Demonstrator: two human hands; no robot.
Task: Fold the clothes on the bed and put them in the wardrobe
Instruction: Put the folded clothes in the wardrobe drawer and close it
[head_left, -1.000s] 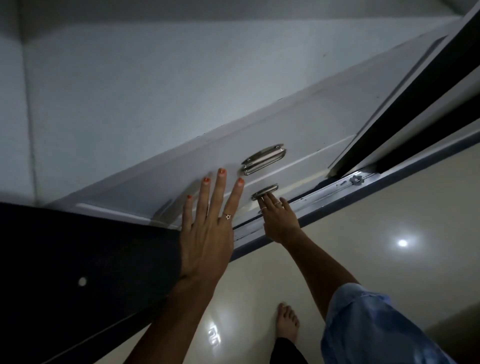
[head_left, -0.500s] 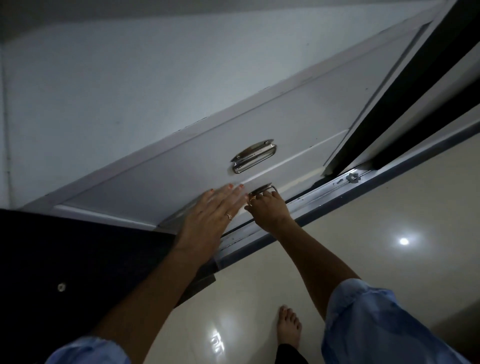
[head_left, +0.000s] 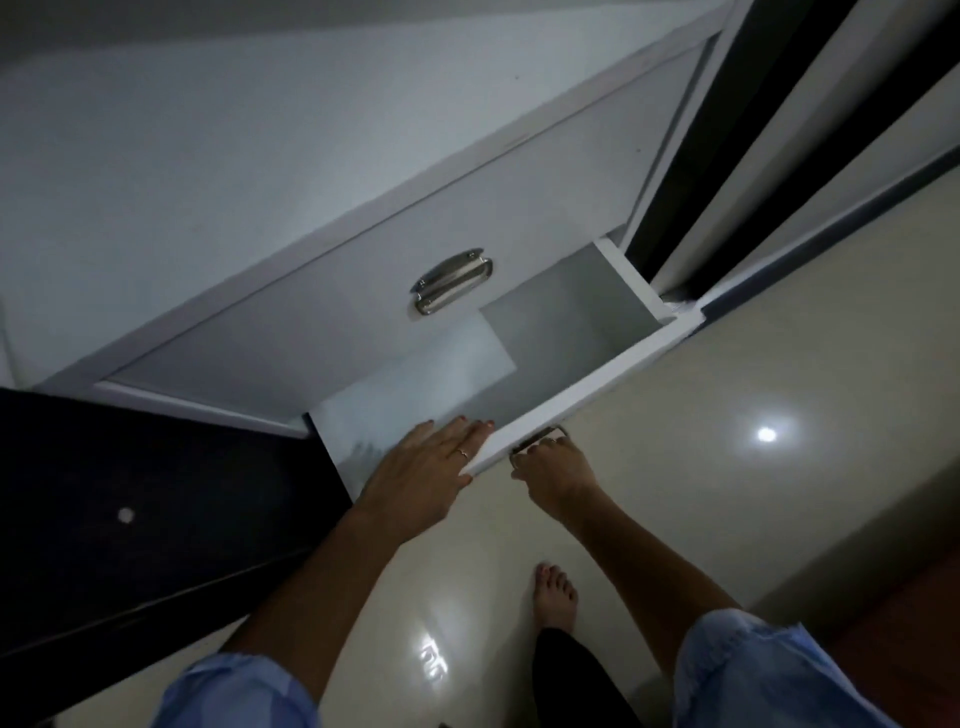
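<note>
The white wardrobe's bottom drawer (head_left: 582, 402) stands pulled out over the floor, and its pale inside shows nothing in it. My right hand (head_left: 553, 467) grips the metal handle (head_left: 540, 439) on the drawer's front. My left hand (head_left: 431, 467) lies flat with straight fingers over the front panel's top edge, near its left end. Above it the upper drawer (head_left: 363, 322) is closed, with its own metal handle (head_left: 452, 280). No clothes and no bed are in view.
A dark cabinet (head_left: 130, 509) with a small round knob stands to the left of the drawer. Dark sliding-door tracks (head_left: 727, 156) run at the upper right. Glossy cream floor (head_left: 779, 493) lies below, with my bare foot (head_left: 556, 597) on it.
The bottom drawer has slid out from closed to wide open, pulled by my right hand on its handle. My left hand moved from the drawer fronts onto the open drawer's front edge.
</note>
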